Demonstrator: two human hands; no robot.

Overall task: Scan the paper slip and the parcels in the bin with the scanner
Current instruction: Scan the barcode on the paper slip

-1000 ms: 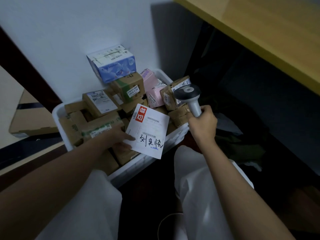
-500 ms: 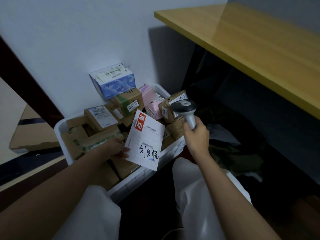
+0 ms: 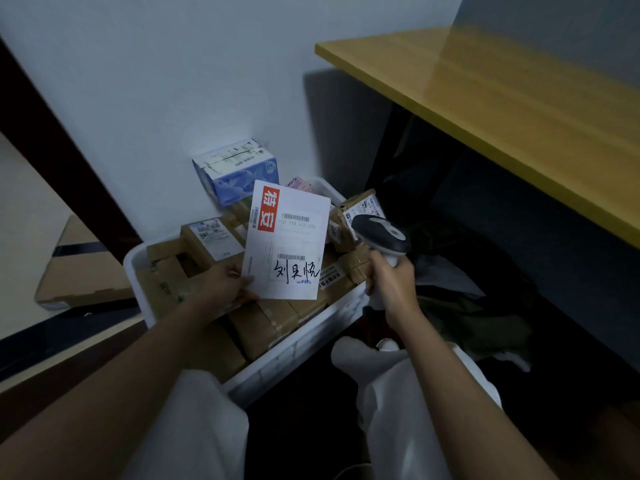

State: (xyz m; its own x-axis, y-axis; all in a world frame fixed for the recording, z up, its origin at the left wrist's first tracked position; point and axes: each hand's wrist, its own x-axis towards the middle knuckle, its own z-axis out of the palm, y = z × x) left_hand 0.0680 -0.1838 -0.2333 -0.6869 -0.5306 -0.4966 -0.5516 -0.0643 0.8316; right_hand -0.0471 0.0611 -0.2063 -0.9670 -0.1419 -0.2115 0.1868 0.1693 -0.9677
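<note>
— Over the bin (image 3: 304, 344), the paper slip (image 3: 287, 244) stood nearly upright, printed face toward the person, its lower left corner pinched shut between the thumb and fingers of the left hand (image 3: 225, 289).

— And the scanner (image 3: 381, 235)?

— At three o'clock from the slip, just beside its edge. The right hand (image 3: 391, 285) was wrapped closed round the handle, the head tipped toward the paper. At twelve, behind the slip, a blue box (image 3: 239, 174) leaned on the wall; brown parcels (image 3: 263, 323) filled the bin below, from six round to nine.

— What might have gone wrong?

— The slip carried several barcodes close together, so I judged the beam could catch the wrong one. The sheet was held by a single corner; it might have flexed or tilted and spoiled the read. Labelled parcels sat directly behind, and a stray aim past the edge could have logged one of them instead.

— Anything else nearby?

— A yellow tabletop (image 3: 502, 109) at two o'clock, well apart.
</note>
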